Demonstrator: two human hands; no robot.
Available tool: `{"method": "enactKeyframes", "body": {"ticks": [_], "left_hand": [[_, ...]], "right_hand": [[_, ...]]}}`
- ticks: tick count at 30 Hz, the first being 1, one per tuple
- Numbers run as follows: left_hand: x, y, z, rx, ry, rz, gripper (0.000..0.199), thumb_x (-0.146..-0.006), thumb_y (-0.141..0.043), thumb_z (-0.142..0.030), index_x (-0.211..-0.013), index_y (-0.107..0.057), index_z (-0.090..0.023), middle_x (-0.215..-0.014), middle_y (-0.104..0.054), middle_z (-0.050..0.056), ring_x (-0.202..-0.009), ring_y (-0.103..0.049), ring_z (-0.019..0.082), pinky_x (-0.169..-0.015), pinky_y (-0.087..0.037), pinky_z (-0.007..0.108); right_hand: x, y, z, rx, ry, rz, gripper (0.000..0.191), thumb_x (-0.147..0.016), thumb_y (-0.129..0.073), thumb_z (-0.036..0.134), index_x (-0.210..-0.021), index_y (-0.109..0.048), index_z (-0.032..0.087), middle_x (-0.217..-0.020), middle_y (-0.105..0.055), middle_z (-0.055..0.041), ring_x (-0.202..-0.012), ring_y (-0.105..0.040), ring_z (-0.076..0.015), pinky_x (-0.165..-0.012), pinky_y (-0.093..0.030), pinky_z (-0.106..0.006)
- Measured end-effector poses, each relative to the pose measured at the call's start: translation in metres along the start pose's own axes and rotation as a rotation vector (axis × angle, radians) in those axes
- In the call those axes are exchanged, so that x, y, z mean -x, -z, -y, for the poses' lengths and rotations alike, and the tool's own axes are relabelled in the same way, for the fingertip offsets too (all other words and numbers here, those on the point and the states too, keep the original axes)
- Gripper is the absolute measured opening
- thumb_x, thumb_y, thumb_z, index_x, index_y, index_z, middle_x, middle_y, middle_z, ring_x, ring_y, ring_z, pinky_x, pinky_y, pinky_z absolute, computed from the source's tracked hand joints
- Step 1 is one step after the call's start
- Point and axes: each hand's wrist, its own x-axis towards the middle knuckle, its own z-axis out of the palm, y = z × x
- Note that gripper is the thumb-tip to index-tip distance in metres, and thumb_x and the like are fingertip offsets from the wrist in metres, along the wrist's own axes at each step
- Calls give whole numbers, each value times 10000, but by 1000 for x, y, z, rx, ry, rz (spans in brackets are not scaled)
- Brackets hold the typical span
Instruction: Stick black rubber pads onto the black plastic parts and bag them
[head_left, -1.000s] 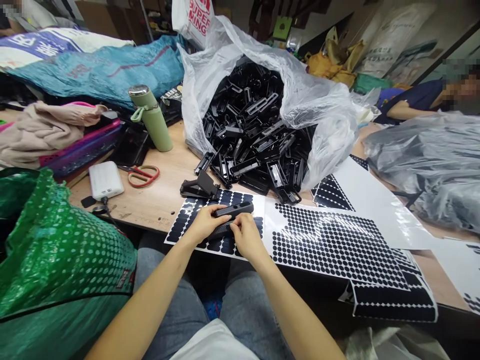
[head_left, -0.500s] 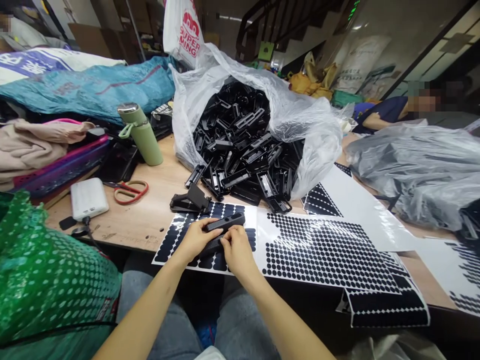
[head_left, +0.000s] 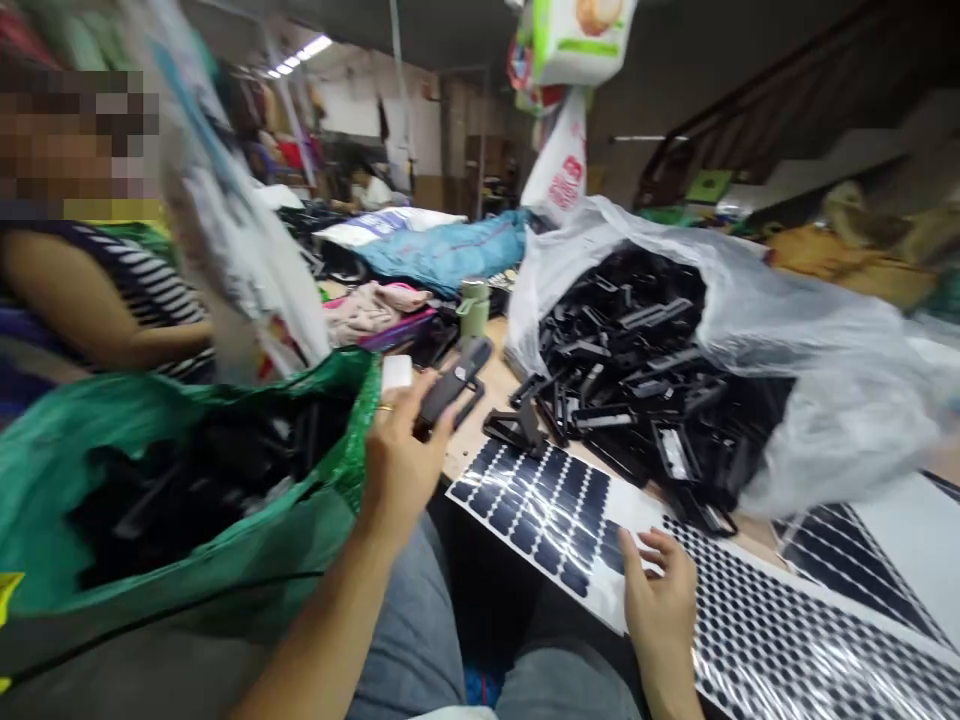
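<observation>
My left hand (head_left: 405, 440) grips a black folding plastic bracket (head_left: 451, 388), holding it up beside the rim of a green bag (head_left: 352, 430). A loop-like frame sticks out from the bracket's lower side. Over the sheet of black round stickers (head_left: 757, 590), my right hand (head_left: 664, 590) has its fingers apart and nothing in them. Left of that hand lies a sheet of black rectangular stickers (head_left: 536, 510). Another black bracket (head_left: 517, 428) stands unfolded on the table at its far edge.
A clear plastic bag (head_left: 810, 300) spills many black parts (head_left: 630, 370) onto the table. Dark pieces (head_left: 217, 480) fill the green bag at left. A green bottle (head_left: 473, 308) and a white power bank (head_left: 396, 372) stand farther back. A person in a striped top (head_left: 150, 290) is at far left.
The view has swung left. My left hand has carried the bracket off the sticker sheet toward the green bag. My right hand has let go of the bracket and opened.
</observation>
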Motion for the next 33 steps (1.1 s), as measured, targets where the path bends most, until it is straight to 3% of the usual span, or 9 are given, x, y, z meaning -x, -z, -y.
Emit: {"method": "enactKeyframes", "body": {"ticks": [2,4,7,9,13,20,23,27,33], "left_hand": [[-13,52,5,-284,11,-235,427,-753,-562,-331,-1150,-547,-175,-1105,-536,110,-1054,-487,264,-943,-337,370],[-18,94,19,-514,85,-303,442,-773,-518,-353,-1171,-524,-160,-1080,-538,129,-1025,-501,275,-903,-364,387],[-14,124,44,-739,123,-41,460,-768,-486,-418,-1124,-555,-134,-992,-576,149,-984,-523,303,-854,-394,409],[-9,116,54,-811,55,71,509,-745,-495,-469,-1100,-566,-111,-1023,-567,180,-1051,-481,339,-880,-371,440],[-2,43,43,-589,-199,67,496,-769,-452,-473,-1097,-550,-114,-1111,-535,175,-1080,-468,306,-910,-365,415],[18,-163,1,-153,-458,416,417,-812,-422,-356,-1117,-520,-90,-1051,-559,168,-1038,-493,277,-892,-386,384],[36,-225,0,-213,-507,521,483,-810,-428,-357,-1179,-475,-50,-1177,-482,224,-1151,-398,324,-929,-336,442],[47,-254,28,-373,-440,541,581,-808,-411,-390,-1226,-414,14,-1286,-345,300,-1241,-229,414,-922,-287,527],[5,-251,53,-452,-402,465,497,-815,-359,-339,-1151,-491,3,-1182,-447,260,-1146,-366,352,-911,-313,455]], "right_hand": [[8,-1,6,-8,-8,77,394,-676,-545,541,-847,-499,189,-1078,-472,-93,-803,-520,-192,-656,-439,-332],[16,-4,10,-22,-19,131,410,-661,-548,558,-826,-514,184,-1071,-479,-87,-790,-527,-187,-677,-442,-339],[22,-7,12,-68,-17,157,429,-648,-552,568,-812,-520,173,-1061,-484,-89,-751,-535,-173,-674,-443,-331],[23,-6,12,-112,-6,160,419,-655,-551,560,-803,-517,169,-1053,-490,-95,-739,-540,-171,-650,-442,-316],[22,5,8,-139,16,159,337,-713,-529,506,-777,-520,176,-1022,-512,-91,-732,-538,-163,-628,-437,-295],[29,35,-4,-119,-11,45,175,-788,-488,349,-719,-498,189,-907,-538,-49,-675,-516,-133,-627,-421,-271],[29,48,-13,-105,-51,7,149,-802,-475,311,-710,-479,194,-867,-532,-31,-678,-510,-128,-646,-419,-266],[28,60,-27,-104,-92,-20,146,-810,-466,311,-728,-487,193,-884,-530,-42,-726,-521,-142,-681,-423,-274],[22,62,-32,-127,-126,1,157,-812,-472,326,-725,-490,196,-881,-542,-49,-714,-520,-146,-660,-426,-272]]}}
